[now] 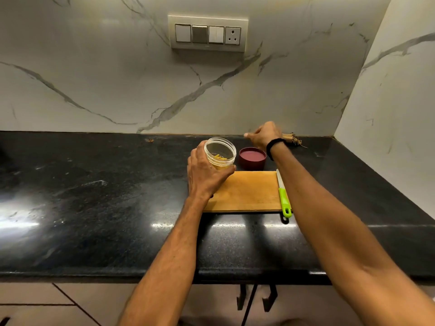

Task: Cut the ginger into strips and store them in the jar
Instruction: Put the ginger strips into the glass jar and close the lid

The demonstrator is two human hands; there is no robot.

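Clear jar (220,152) of ginger strips (220,157): we grip it in the left hand (204,175) at the board's (247,191) corner. The right hand (263,136) curls behind the maroon lid (252,156); its hold we cannot tell.

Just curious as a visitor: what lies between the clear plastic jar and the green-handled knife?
In the head view, a bare stretch of the wooden cutting board lies between the clear plastic jar and the green-handled knife.

Your left grip (204,175) and right grip (263,135) bare, both arms uncovered up to the elbow, left forearm (169,243) lean and sinewy, right forearm (329,208) with a thick black wristband (274,147) snug round the wrist, its detail too small to tell
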